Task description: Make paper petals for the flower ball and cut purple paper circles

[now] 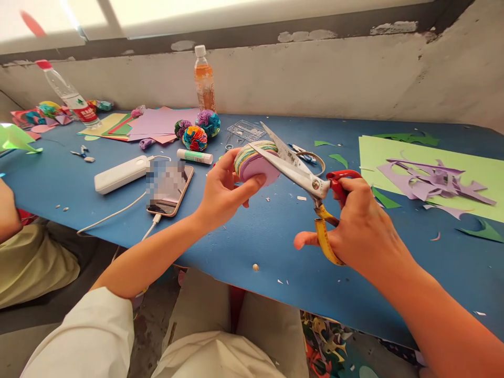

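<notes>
My left hand [222, 191] pinches a thick stack of round paper discs [260, 167], with a purple disc facing me and multicoloured edges above it. In my right hand [364, 226] is a large pair of scissors [315, 184] with one red handle and one yellow handle; its blades are parted and reach to the upper right edge of the stack. Whether the blades touch the paper I cannot tell. Both hands are raised over the blue table [236, 236].
Light green sheets [366, 152] with purple scraps [433, 181] lie right. A phone [173, 189], a power bank [122, 173] and a glue stick [195, 156] lie left. Paper balls [195, 138] and bottles [205, 81] stand farther back. Another person's arm [7, 210] shows at far left.
</notes>
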Demonstrator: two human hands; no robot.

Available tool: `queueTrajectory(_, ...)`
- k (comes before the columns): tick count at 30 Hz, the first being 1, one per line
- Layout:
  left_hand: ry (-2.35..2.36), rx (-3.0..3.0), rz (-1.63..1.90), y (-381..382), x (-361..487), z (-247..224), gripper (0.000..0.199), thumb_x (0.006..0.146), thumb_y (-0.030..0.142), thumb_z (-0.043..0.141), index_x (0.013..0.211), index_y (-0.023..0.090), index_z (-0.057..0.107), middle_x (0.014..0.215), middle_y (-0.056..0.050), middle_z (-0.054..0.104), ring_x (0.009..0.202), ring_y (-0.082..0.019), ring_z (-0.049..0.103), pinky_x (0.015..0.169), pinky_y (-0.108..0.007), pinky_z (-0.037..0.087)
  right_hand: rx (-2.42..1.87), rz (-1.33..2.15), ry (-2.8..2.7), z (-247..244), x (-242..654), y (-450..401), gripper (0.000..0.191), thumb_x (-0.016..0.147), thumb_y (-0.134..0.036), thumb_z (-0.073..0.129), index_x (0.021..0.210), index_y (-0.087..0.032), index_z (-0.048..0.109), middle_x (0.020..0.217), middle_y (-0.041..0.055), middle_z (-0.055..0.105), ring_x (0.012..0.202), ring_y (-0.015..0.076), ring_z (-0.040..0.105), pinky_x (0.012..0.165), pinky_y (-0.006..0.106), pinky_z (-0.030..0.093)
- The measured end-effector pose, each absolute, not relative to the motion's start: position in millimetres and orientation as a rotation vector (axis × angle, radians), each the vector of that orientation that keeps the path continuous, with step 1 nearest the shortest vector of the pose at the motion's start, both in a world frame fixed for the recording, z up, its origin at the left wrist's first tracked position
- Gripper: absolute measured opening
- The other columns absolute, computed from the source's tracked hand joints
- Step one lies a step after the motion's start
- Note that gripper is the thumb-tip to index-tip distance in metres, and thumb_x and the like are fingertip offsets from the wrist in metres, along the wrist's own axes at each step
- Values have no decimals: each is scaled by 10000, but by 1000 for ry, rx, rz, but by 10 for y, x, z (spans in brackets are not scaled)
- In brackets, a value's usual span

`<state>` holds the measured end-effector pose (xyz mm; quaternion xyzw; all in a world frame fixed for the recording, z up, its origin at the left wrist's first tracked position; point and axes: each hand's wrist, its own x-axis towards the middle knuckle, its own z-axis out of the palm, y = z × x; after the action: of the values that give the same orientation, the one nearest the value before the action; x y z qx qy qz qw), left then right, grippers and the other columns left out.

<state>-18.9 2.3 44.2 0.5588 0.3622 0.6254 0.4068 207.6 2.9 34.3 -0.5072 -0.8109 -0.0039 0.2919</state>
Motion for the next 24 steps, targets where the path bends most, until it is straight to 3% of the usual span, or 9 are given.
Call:
queueTrajectory(6,926,1410,1572,23,-201,451,360,709,375,705,1001,235,546,997,-24,621,762,-154,650,370,-144,393,-1296,-77,-2193,334,2085,56,880,633,-918,413,1123,-193,321,975,146,540,870,322,592,704,432,490)
queueTrajectory(15,950,1433,1590,4,-203,444,390,703,398,718,1029,247,567,859,-1,603,691,-128,613,372,-137,403,-1352,-189,-2189,349,2070,12,704,761,-848,330,1087,-224,347,870,96,552,749,285,572,615,379,431)
queueTrajectory(19,906,1394,1582,-31,-199,464,413,698,390,732,1037,237,554,927,-13,628,635,-123,631,331,-146,390,-1350,-237,-2172,365,2051,-32,687,773,-857,254,1043,-234,361,847,92,558,751,281,578,588,354,411)
queueTrajectory(24,945,1397,1547,-76,-195,500,375,729,404,710,1027,227,567,824,1,626,632,-136,662,333,-139,391,-1385,-259,-2148,346,2043,-48,682,776,-861,216,1020,-241,365,773,62,533,655,241,528,543,329,365)
